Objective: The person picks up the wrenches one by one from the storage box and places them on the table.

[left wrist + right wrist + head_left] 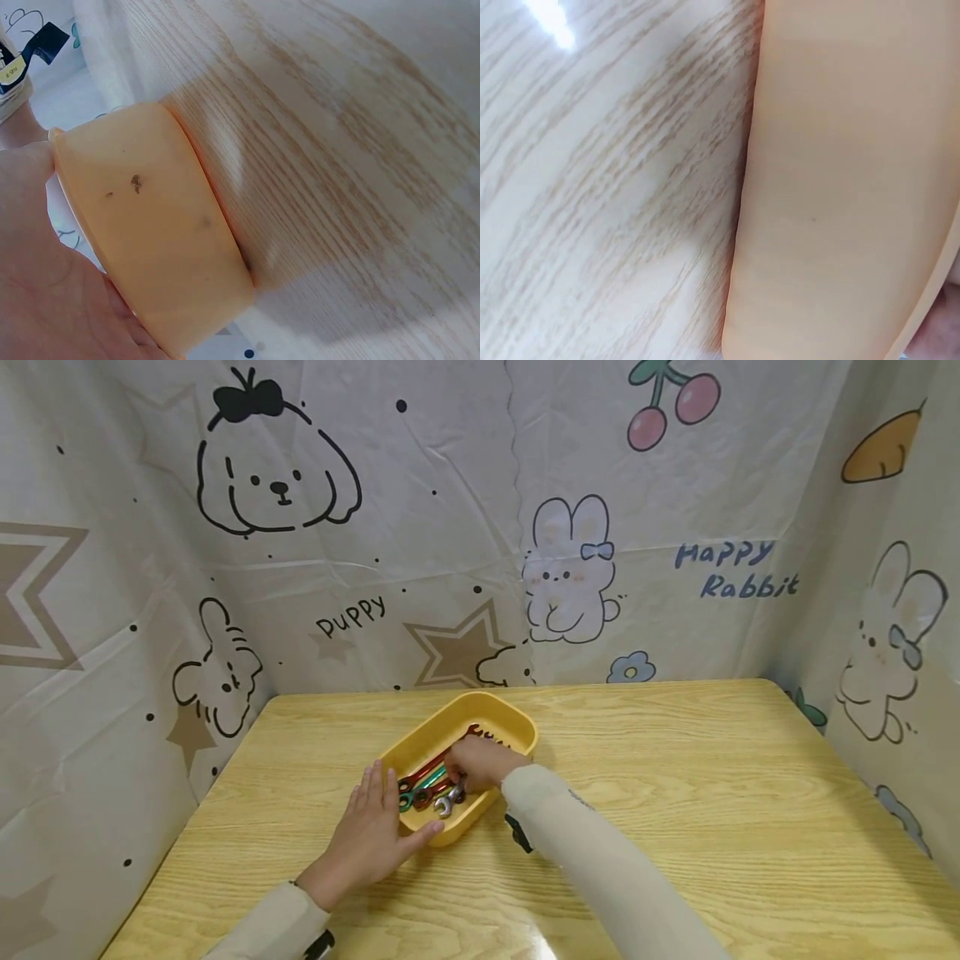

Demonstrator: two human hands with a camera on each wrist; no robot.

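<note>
A yellow bin (480, 806) stands at an angle on the wooden table, holding several wrenches in red, green and silver. Against its left end lies my left hand (371, 835), fingers straight along the rim and thumb at the near corner. In the left wrist view this hand (52, 277) touches the bin (157, 217). My right hand (480, 762) reaches over the right side into the bin, its curled fingers gripping a silver wrench (444, 806); the fingertips are partly hidden. The right wrist view shows the bin's outer wall (840, 180) and a bit of the hand (939, 326).
The wooden table (675, 793) extends to both sides of the bin. A printed cloth (450, 527) with cartoon animals hangs behind the table and along its left and right sides.
</note>
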